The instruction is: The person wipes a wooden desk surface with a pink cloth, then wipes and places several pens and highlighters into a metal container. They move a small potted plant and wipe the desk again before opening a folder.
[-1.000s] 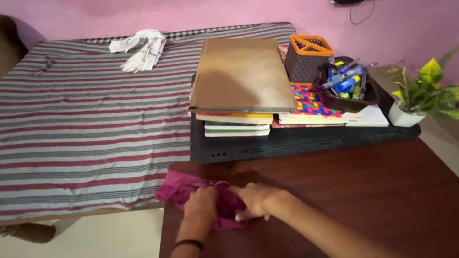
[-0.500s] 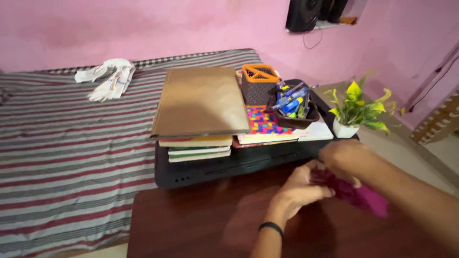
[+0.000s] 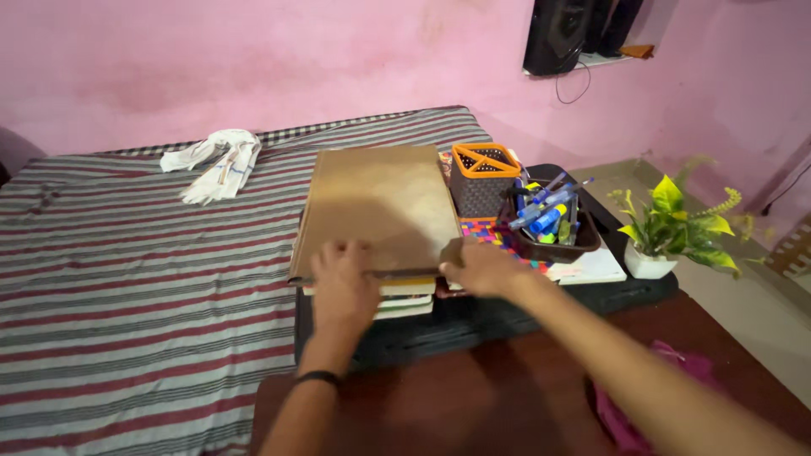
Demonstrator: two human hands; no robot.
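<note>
Head view: left hand (image 3: 342,279) and right hand (image 3: 480,267), arms outstretched, each grip closed on the brown book (image 3: 380,207) near edge.

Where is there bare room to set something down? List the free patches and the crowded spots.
Free: the striped bedsheet between the white cloth and the brown book; the dark wooden table left of the magenta cloth. Crowded: the black tray, filled by the book stack, orange pen holder, pen box and potted plant, with left hand and right hand on the books.

Both hands (image 3: 405,274) on brown book (image 3: 380,207)
</note>
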